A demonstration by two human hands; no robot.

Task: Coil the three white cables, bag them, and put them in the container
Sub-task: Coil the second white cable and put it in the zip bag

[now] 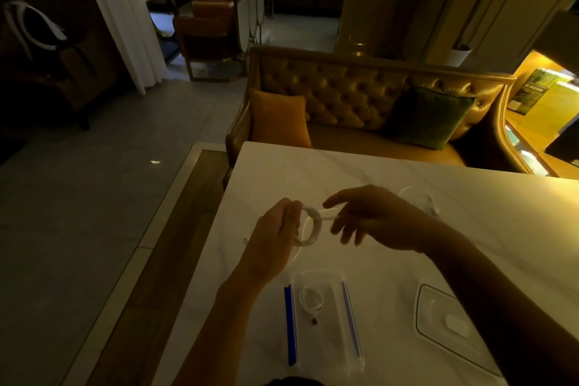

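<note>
— Nearest the camera, what lies on the white table (470, 213)?

— Two clear zip bags lie side by side close to the near edge. The left zip bag (293, 323) shows a bright blue closure strip; the right zip bag (347, 320) has a paler blue one. A small coiled white cable (310, 299) with a dark plug end rests between the strips, apparently inside a bag, though which one I cannot tell.

— And to the right of them?

— A clear plastic container (438, 323) with rounded corners, partly hidden under the right forearm. Something small and pale sits in it; too dim to name.

— Where are the hands?

— Both are raised above the middle of the table. The left hand (272, 238) is curled closed, thumb against fingers, pinching one side of a white cable coil (310, 229) of several turns. The right hand (372, 219) is mostly open, fingers spread and loosely bent, with a strand from the coil running to its fingertips; whether it truly pinches that strand I cannot tell.

— Any other cable?

— A loose white cable (419, 197) lies on the table beyond the right wrist, well apart from the bags.

— And behind the table?

— A tufted golden sofa (344, 94) holding an orange cushion (279, 117) and a green cushion (429, 116).
</note>
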